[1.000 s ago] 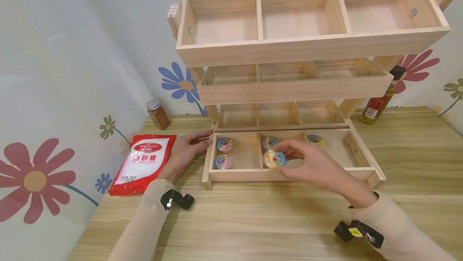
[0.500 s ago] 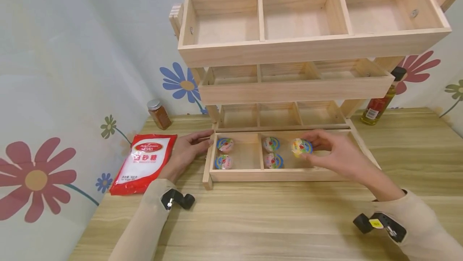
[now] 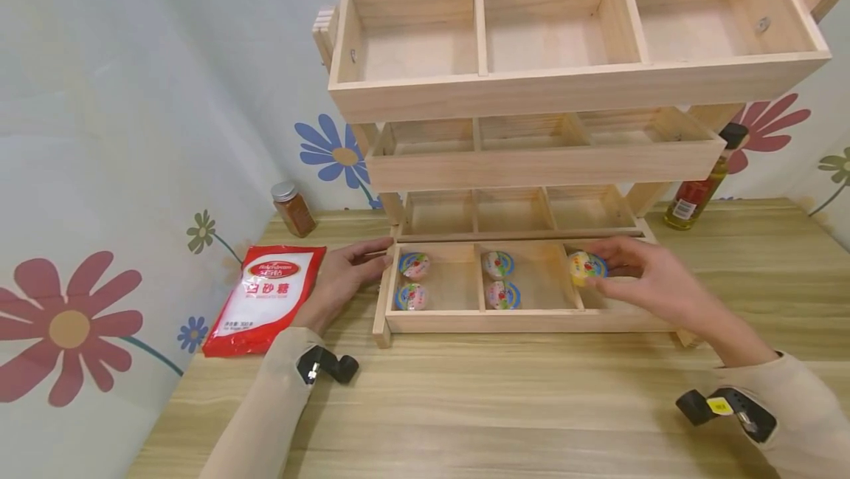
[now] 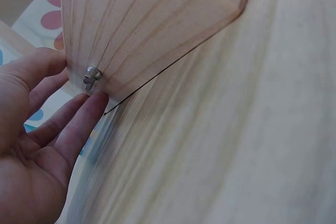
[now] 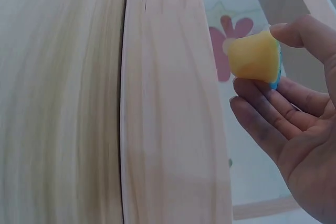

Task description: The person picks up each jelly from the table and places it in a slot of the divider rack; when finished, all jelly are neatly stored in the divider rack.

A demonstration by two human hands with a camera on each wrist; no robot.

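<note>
My right hand (image 3: 654, 272) pinches a yellow jelly cup (image 3: 587, 269) by its rim, with the printed lid facing up toward the head camera. It is over the right compartment of the lowest tray (image 3: 531, 322) of a wooden rack. In the right wrist view the cup's yellow body (image 5: 254, 56) shows between thumb and fingers. Two pink jelly cups (image 3: 413, 265) sit in the left compartment, and two more jelly cups (image 3: 502, 294) in the middle one. My left hand (image 3: 341, 276) rests at the tray's left end, its fingertips beside a metal bolt (image 4: 92, 74).
Three higher wooden trays, the top one (image 3: 571, 88) largest in view, overhang the lowest tray. A red and white sugar bag (image 3: 265, 298) lies left of my left hand. A spice jar (image 3: 293, 209) stands behind it, and an oil bottle (image 3: 700, 184) stands at right.
My right hand has moved right with the yellow jelly cup, from the middle compartment to the right one. A second cup in the middle compartment has come into view. The left hand stays put.
</note>
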